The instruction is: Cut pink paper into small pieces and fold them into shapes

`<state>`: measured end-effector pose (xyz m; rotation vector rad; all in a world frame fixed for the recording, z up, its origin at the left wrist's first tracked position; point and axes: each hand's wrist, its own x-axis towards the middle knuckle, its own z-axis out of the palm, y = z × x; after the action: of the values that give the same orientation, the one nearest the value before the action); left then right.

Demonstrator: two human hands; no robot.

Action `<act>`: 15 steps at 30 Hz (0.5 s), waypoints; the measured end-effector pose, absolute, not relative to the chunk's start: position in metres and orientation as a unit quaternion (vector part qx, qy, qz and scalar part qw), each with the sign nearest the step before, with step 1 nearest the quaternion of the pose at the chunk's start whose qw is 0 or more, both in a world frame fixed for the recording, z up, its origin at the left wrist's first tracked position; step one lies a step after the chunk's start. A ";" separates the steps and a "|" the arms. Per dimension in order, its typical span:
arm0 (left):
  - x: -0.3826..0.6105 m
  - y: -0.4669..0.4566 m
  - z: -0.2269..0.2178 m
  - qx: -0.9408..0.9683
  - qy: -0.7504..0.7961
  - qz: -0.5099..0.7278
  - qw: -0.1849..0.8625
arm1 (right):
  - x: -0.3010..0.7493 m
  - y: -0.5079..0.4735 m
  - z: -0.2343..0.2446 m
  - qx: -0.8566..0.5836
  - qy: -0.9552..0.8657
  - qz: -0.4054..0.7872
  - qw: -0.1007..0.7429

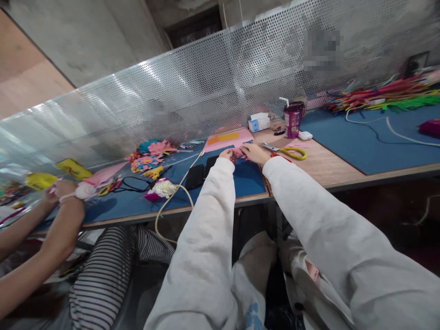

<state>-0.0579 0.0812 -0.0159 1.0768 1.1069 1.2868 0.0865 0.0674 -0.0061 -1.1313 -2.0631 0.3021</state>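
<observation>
Small crumpled pink paper pieces [241, 155] lie between my hands, low over the blue mat [252, 178]. My left hand [227, 154] has its fingers closed at the left side of the pink paper. From the right, my right hand [255, 152] pinches the same pink paper; the fingertips are small and partly hidden. Just right of that hand are scissors with yellow handles [294, 152], and something red lies under the wrist. Behind my hands is a pink sheet [243, 136] with an orange strip [223, 137] on it. Two black phones [195, 177] rest left of my left sleeve.
A purple cup with a straw [293, 121], tissue box [259, 123] and white case [305, 135] stand behind. Leftward are paper flowers [147, 162], a yellow glue gun [154, 173] and a cable [172, 195]. Pipe cleaners [388, 96] lie right. A co-worker's hands [63, 190] work at far left.
</observation>
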 end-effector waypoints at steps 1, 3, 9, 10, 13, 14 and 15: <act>-0.058 0.082 -0.016 0.451 0.467 0.539 0.536 | 0.086 0.067 -0.006 -0.442 -0.806 0.119 0.376; -0.058 0.083 -0.016 0.450 0.468 0.539 0.536 | 0.086 0.066 -0.005 -0.445 -0.802 0.122 0.380; -0.058 0.081 -0.014 0.450 0.477 0.529 0.539 | 0.086 0.062 -0.002 -0.439 -0.803 0.136 0.379; -0.058 0.081 -0.014 0.450 0.477 0.528 0.539 | 0.085 0.061 -0.002 -0.438 -0.802 0.142 0.380; -0.058 0.081 -0.013 0.453 0.478 0.529 0.535 | 0.085 0.060 -0.002 -0.438 -0.796 0.152 0.389; -0.058 0.081 -0.013 0.453 0.481 0.528 0.533 | 0.084 0.060 -0.002 -0.438 -0.795 0.151 0.393; -0.058 0.082 -0.014 0.452 0.485 0.528 0.531 | 0.084 0.060 -0.002 -0.437 -0.794 0.149 0.395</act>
<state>-0.0584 0.0815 -0.0138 1.0784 1.1583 1.2601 0.0842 0.0598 -0.0024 -1.1090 -2.0134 0.3783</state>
